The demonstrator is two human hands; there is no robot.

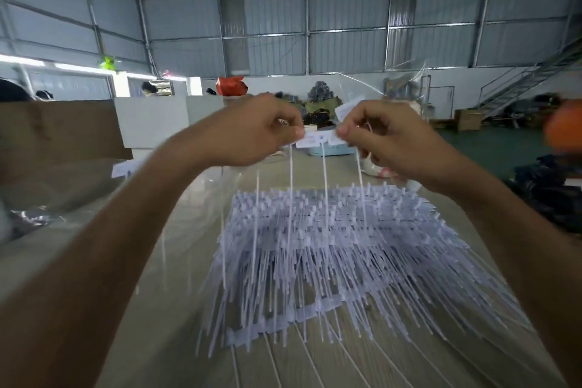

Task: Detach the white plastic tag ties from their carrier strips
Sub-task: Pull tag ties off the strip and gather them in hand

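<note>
A: Start with the biggest thing. What fills the view?

B: The worktable (176, 261), pale and glossy. Its left edge runs beside a brown cardboard sheet (59, 132); its far edge meets white boxes (154, 120). On the table, towards its middle, lies the heap of white tag ties (330, 249), tails fanned towards the near edge. A carrier strip (283, 321) shows under the near side of the heap.

A: Any open room around that heap?

B: Left of the heap the tabletop is bare up to some clear plastic film (41, 211) by the left edge. Right of the heap the tails reach close to the table's right edge; dark bundles (554, 186) sit beyond it.

A: And the hands?

B: Both are raised above the far side of the heap. The left hand (261, 132) has fingers curled, thumb and forefinger pinching the left end of a short held strip (318, 138). The right hand (387, 138) pinches its right end the same way, and something white sticks up behind its fingers; I cannot tell what.

A: What hangs from that strip?

B: A few thin hanging ties (324, 170), dropping straight towards the heap. Whether their tips touch the heap is lost in blur.
</note>
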